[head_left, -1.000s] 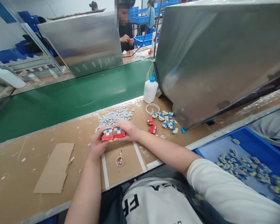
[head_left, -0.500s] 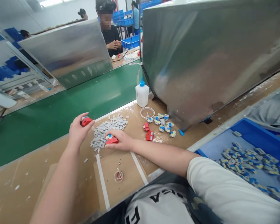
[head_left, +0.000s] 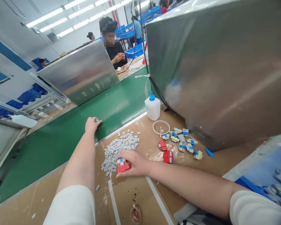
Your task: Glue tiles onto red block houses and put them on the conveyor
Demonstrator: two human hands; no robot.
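My left hand (head_left: 91, 125) is stretched out over the green conveyor belt, fingers closed. Only a bit of blue shows at its fingertips; the hand hides most of the small red toy piece it carried a moment ago. My right hand (head_left: 136, 164) grips another red toy piece (head_left: 123, 167) with a yellow, white and blue top, just above the table. That hand is beside a heap of small grey tiles (head_left: 119, 146). Two more red toy pieces, one car-like (head_left: 168, 157) and one smaller (head_left: 162, 145), lie right of it.
Grey, blue and yellow blocks (head_left: 182, 147) lie by a tape roll (head_left: 161, 127). Behind stands a white bottle with a blue cap (head_left: 153, 107). A small cup (head_left: 136, 213) is near me. A large metal panel (head_left: 215, 75) fills the right; a co-worker (head_left: 115, 51) sits across the belt.
My left hand has moved forward from above the table's edge to over the belt, its red toy piece now mostly hidden. My right hand keeps its grip beside the tiles. The view has tilted up.
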